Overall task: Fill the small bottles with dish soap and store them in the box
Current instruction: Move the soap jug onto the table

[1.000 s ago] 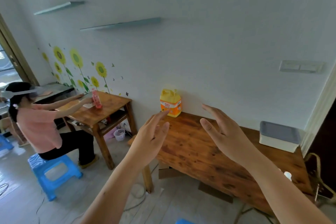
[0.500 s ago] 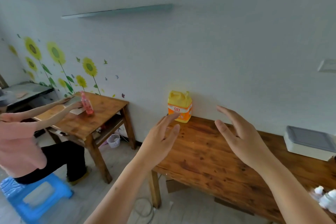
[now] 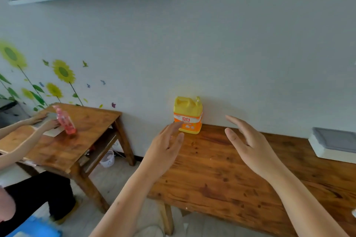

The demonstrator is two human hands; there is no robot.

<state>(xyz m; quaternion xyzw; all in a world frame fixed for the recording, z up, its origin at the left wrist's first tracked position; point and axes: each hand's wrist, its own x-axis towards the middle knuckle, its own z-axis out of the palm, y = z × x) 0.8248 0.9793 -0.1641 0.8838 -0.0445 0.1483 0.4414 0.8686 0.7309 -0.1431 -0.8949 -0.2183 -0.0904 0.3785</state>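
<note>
A varnished brown wooden table (image 3: pixel 221 177) stood against a pale wall (image 3: pixel 231 44). At its back edge, close to the wall, sat the yellow plastic dish-soap jug with an orange label (image 3: pixel 187 115). Both hands hovered above the tabletop, fingers spread and relaxed, holding nothing: the left hand (image 3: pixel 163 152) just before the jug, the right hand (image 3: pixel 250 148) off to its right. A white box with a grey lid (image 3: pixel 334 145) rested at the table's far right. Leftward, a second wooden table (image 3: pixel 92 121) carried a pink bottle (image 3: pixel 65 120), with sunflower decals (image 3: pixel 63 71) behind it.
</note>
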